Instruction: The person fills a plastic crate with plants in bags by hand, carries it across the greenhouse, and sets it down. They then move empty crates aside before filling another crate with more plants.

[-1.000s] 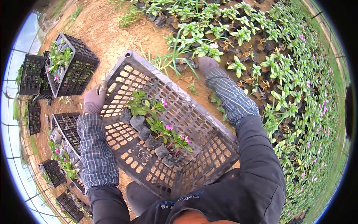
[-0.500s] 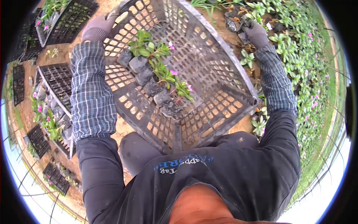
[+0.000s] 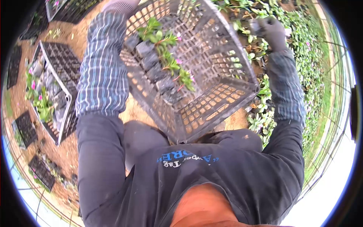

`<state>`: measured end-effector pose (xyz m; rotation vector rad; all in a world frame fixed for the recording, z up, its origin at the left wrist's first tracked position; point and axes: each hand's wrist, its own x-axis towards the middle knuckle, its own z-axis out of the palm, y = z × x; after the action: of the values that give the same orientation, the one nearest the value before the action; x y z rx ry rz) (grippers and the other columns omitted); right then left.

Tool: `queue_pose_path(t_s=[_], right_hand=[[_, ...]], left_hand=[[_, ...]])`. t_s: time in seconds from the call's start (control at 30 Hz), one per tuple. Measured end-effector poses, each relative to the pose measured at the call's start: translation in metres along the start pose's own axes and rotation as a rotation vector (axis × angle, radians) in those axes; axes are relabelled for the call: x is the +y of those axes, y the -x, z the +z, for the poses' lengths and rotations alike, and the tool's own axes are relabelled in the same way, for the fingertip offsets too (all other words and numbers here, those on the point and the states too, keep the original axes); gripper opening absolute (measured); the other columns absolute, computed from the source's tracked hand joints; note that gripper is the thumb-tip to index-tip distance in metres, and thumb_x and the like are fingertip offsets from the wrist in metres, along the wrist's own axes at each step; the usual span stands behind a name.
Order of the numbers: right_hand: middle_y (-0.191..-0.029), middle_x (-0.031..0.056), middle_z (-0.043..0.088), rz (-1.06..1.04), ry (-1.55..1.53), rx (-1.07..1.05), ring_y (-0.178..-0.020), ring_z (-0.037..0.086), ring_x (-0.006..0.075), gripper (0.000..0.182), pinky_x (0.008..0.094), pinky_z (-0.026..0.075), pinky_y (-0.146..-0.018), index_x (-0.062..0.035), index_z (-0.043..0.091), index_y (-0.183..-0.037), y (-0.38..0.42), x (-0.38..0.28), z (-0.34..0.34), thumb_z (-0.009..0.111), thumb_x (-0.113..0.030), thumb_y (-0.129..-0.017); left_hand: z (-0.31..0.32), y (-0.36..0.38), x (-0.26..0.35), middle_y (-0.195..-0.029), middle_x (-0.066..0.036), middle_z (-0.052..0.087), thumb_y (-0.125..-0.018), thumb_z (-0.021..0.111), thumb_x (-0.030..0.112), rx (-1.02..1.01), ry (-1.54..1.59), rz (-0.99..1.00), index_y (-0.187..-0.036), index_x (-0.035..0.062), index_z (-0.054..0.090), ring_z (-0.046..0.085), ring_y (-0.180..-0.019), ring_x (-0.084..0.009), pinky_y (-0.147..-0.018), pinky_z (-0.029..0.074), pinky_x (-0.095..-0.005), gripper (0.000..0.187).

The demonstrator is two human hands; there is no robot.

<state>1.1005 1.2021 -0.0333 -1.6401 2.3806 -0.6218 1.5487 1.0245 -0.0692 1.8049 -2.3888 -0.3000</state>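
A black plastic crate (image 3: 236, 41) with slotted walls stands tilted in front of my knees. Along its left side lies a row of flowering seedlings (image 3: 166, 56) with pink blooms, their roots in dark plastic bags (image 3: 155, 72). My gloved left hand (image 3: 120, 5) is at the crate's upper left rim and appears to grip it; the frame's top edge cuts off its fingers. To the right of the crate, my gloved right hand (image 3: 275, 33) is closed over the bed, with a small dark plastic plant bag (image 3: 257, 27) at its fingers, slightly blurred.
A dense bed of flowering plants (image 3: 302, 75) runs along the right. On the left, a second crate (image 3: 56, 83) holds bagged seedlings with pink flowers. More dark crates (image 3: 41, 172) rest on the brown soil at far left. My knees (image 3: 145, 142) are close below the crate.
My right hand has risen from among the plants with a dark bag at its fingers. The crate and my left hand sit higher in view, the hand now partly out of frame.
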Motion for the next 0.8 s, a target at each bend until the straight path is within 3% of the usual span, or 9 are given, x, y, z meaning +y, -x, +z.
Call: queue_pose_path(t_s=[0.07,0.13,0.17,0.2,0.3,0.43,0.63,0.73,0.8], right_hand=[[-0.068,0.0099,0.064,0.084,-0.250,-0.119,-0.063,0.063,0.0188,0.043,0.0324,0.049,-0.060,-0.0025,0.061,-0.084,0.016,-0.039,-0.026,0.062,-0.045,-0.079],[-0.069,0.0044,0.061,-0.098,0.112,0.004,-0.059,0.057,0.0104,0.026,0.0254,0.047,-0.054,-0.0016,0.058,-0.082,0.025,-0.062,-0.039,0.064,-0.027,-0.083],[-0.068,0.0060,0.060,-0.079,0.160,-0.006,-0.060,0.057,0.0121,0.027,0.0262,0.047,-0.055,-0.0018,0.058,-0.084,0.036,-0.079,-0.047,0.065,-0.028,-0.081],[-0.074,0.0108,0.064,-0.074,0.066,-0.069,-0.068,0.063,0.0239,0.035,0.0354,0.049,-0.063,-0.0093,0.061,-0.089,0.029,-0.056,-0.042,0.062,-0.042,-0.077],[-0.082,0.0154,0.064,-0.074,0.332,-0.024,-0.080,0.062,0.0320,0.028,0.0391,0.048,-0.074,-0.0102,0.060,-0.091,0.031,-0.031,-0.021,0.058,-0.035,-0.079],[-0.091,0.0155,0.064,0.135,0.320,-0.177,-0.086,0.061,0.0310,0.025,0.0377,0.048,-0.079,-0.0117,0.063,-0.096,0.027,0.028,0.026,0.063,-0.023,-0.073],[-0.111,0.0141,0.059,0.058,0.637,-0.511,-0.104,0.057,0.0291,0.035,0.0407,0.047,-0.085,-0.0128,0.053,-0.117,-0.038,0.057,0.110,0.052,-0.022,-0.084],[-0.106,0.0168,0.060,-0.157,0.610,-0.562,-0.098,0.059,0.0315,0.034,0.0419,0.047,-0.083,-0.0136,0.048,-0.121,-0.063,0.056,0.144,0.040,-0.012,-0.088],[-0.103,0.0174,0.061,-0.214,0.560,-0.555,-0.098,0.059,0.0308,0.030,0.0413,0.047,-0.082,-0.0101,0.053,-0.115,-0.070,0.054,0.164,0.043,-0.014,-0.087]], left_hand=[[-0.059,0.038,0.056,-0.105,-0.023,0.060,-0.089,0.028,0.054,-0.209,0.008,-0.143,-0.103,-0.0027,0.061,0.058,-0.097,-0.0347,-0.083,0.043,-0.0412,0.067],[-0.024,0.013,0.019,-0.099,-0.025,0.060,-0.084,0.031,0.061,-0.100,-0.015,0.042,-0.112,0.0013,0.055,0.059,-0.095,-0.0374,-0.081,0.045,-0.0427,0.070],[-0.004,-0.006,0.003,-0.102,-0.025,0.060,-0.084,0.030,0.062,-0.118,-0.059,0.004,-0.115,0.0031,0.054,0.058,-0.096,-0.0364,-0.083,0.044,-0.0426,0.071],[-0.011,-0.001,0.012,-0.104,-0.024,0.059,-0.084,0.029,0.063,-0.144,-0.061,-0.046,-0.113,0.0041,0.056,0.057,-0.098,-0.0365,-0.083,0.044,-0.0429,0.070],[-0.013,0.000,0.009,-0.108,-0.024,0.057,-0.083,0.032,0.063,-0.144,-0.060,-0.056,-0.113,0.0054,0.057,0.055,-0.103,-0.0368,-0.087,0.043,-0.0434,0.070],[-0.026,0.013,0.025,-0.109,-0.022,0.058,-0.084,0.037,0.058,-0.145,-0.061,-0.105,-0.112,0.0089,0.057,0.055,-0.103,-0.0355,-0.086,0.043,-0.0435,0.060],[-0.029,0.008,0.034,-0.107,-0.019,0.059,-0.084,0.039,0.057,-0.177,-0.124,-0.203,-0.115,0.0107,0.056,0.056,-0.103,-0.0330,-0.085,0.044,-0.0421,0.058],[-0.027,0.006,0.030,-0.107,-0.018,0.060,-0.083,0.041,0.056,-0.180,-0.123,-0.242,-0.116,0.0117,0.055,0.057,-0.102,-0.0322,-0.085,0.044,-0.0415,0.057],[-0.022,0.001,0.022,-0.107,-0.018,0.060,-0.082,0.042,0.055,-0.191,-0.102,-0.212,-0.116,0.0124,0.056,0.057,-0.102,-0.0319,-0.086,0.044,-0.0413,0.056]])
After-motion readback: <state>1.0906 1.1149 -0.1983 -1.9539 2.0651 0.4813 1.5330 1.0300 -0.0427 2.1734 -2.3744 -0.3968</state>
